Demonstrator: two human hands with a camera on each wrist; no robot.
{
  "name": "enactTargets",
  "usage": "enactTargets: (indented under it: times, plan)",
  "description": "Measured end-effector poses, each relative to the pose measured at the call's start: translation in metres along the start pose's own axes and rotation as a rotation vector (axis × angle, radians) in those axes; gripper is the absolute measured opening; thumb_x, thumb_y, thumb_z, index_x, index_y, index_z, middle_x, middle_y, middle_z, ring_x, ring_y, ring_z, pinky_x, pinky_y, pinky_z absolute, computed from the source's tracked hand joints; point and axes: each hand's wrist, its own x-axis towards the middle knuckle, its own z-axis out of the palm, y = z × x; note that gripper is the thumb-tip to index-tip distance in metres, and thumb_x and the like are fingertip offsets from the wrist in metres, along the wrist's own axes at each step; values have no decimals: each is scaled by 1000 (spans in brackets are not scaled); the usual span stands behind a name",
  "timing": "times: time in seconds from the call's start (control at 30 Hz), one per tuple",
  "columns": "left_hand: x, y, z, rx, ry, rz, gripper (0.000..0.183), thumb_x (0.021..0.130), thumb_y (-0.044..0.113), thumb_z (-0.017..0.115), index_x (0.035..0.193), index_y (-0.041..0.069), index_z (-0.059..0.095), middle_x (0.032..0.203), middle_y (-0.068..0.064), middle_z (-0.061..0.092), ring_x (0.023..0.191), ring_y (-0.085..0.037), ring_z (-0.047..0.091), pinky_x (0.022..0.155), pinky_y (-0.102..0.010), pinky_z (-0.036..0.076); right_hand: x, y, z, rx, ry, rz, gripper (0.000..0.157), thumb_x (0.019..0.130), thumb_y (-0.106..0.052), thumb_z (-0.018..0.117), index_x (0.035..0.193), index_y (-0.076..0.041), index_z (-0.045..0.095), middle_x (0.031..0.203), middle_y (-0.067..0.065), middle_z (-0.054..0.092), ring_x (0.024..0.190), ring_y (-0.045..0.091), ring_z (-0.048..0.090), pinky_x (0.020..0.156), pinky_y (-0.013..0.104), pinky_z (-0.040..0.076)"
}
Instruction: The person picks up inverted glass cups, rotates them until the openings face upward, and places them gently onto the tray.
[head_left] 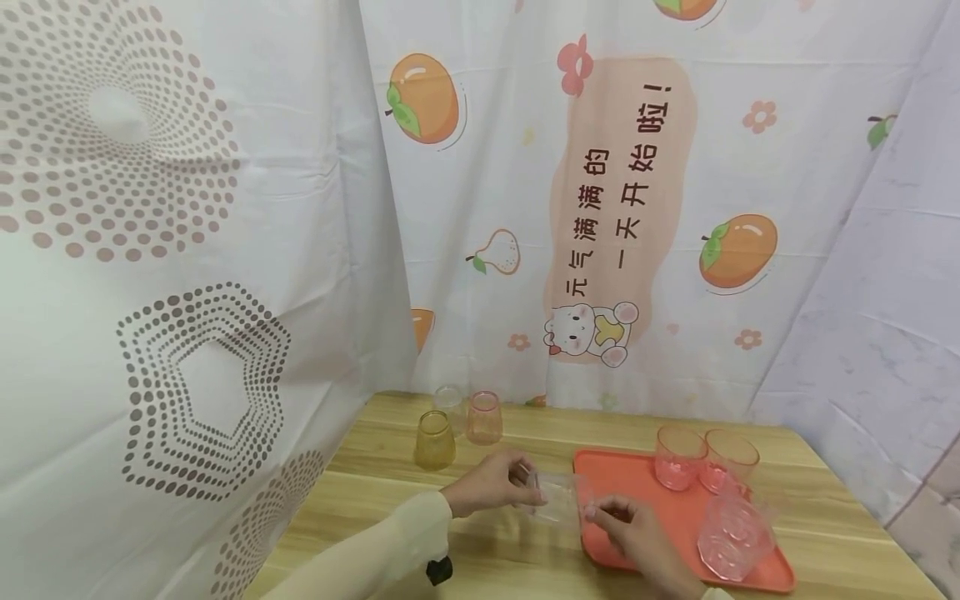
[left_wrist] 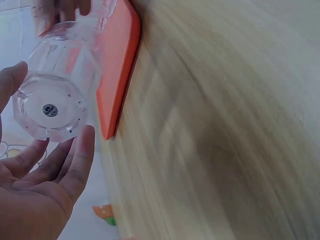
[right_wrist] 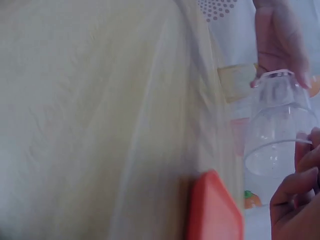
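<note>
Far left of the grip we have a white cloth curtain with brown dot patterns (head_left: 202, 375). Next a cream sleeve (head_left: 408, 529), then a black wrist-worn piece (head_left: 439, 571) just below the left wrist. Behind the left hand (head_left: 487, 485), on the light wood-grain table (head_left: 517, 562), we see three tapered glasses, narrow end up: a yellow transparent glass (head_left: 435, 442) nearest the hand, a clear colourless glass (head_left: 449, 402) behind it, a pink transparent glass (head_left: 484, 421) beside that. We note the left hand gripping the base end of a clear colourless faceted cup (head_left: 558, 502), thumb and fingers on opposite sides; a small round dark sticker (left_wrist: 50, 110) shows on the base. We have the cup sideways between both hands, raised above the table, mouth toward the right hand (head_left: 633, 533), which pinches the rim, narrow grip. Right of the cup, partly under the right hand, we log a red rectangular tray (head_left: 618, 483). Beyond that grip, at the tray's back, stand two transparent pink-looking tumblers (head_left: 679, 458), side by side; right of the hand, transparent faceted glassware (head_left: 735, 537) sits tilted, piece count we cannot tell
</note>
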Motion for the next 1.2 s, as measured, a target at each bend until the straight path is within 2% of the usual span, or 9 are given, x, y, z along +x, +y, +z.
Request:
enactTargets:
  times: [0.1,0.2,0.33,0.4,0.5,0.6,0.67,0.93,1.2]
  plan:
    - [2,-4,4,4,-7,1,39,85,20,86,117,9,66,102,1,67,93,-13,64,78,-31,57,0,-4,-3,-86,55,-63,28,95,-22,75,106,3,72,79,1,62,67,9,51,60,23,46]
    - [4,-6,7,8,-27,5,42,84,20,87,119,9,67,104,2,66,93,-13,64,79,-29,56,-1,-7,-8,-238,87,-197,18,93,-21,77,99,-4,74,84,-1,67,73,8,55,67,24,48]
    - [7,-9,10,23,-55,13,43,83,17,87,121,6,68,103,0,67,91,-12,65,80,-28,56,-2,-8,-15,-442,123,-450,5,91,-15,79,90,-16,74,75,-12,60,63,2,48,57,22,42]
    - [9,-11,13,42,-62,11,41,84,17,87,119,5,69,101,0,68,90,-11,65,80,-27,55,-2,-8,-19,-511,146,-573,10,89,-10,80,89,-18,73,74,-16,57,59,0,43,53,22,38]
    - [11,-15,19,128,-59,33,28,86,18,85,108,6,73,93,3,69,83,-7,64,75,-24,55,-1,-10,-23,-583,174,-656,17,85,-6,82,89,-20,72,77,-20,58,58,-2,41,51,21,37]
    - [14,-18,27,210,-51,55,12,88,17,82,92,8,76,82,7,68,73,-5,63,66,-23,54,-1,-13,-29,-647,184,-635,19,85,-8,83,89,-22,71,80,-21,59,59,-3,41,51,21,37]
    - [16,-18,33,254,-47,67,8,90,16,80,85,11,75,77,9,66,67,-5,62,61,-22,53,-2,-15,-32,-686,180,-613,19,86,-10,83,88,-24,70,80,-21,60,59,-2,42,52,22,38]
    - [19,-15,56,349,-63,38,19,93,16,77,75,11,73,65,7,63,54,-7,58,54,-22,49,-3,-14,-47,-791,191,-631,24,83,-10,83,84,-27,67,78,-22,57,60,-4,41,53,21,37]
    - [26,-23,73,436,-77,51,23,93,16,76,70,12,73,56,10,58,47,-3,50,47,-19,44,-1,-10,-60,-835,196,-542,26,81,-6,82,81,-27,65,75,-21,55,59,-3,41,52,22,38]
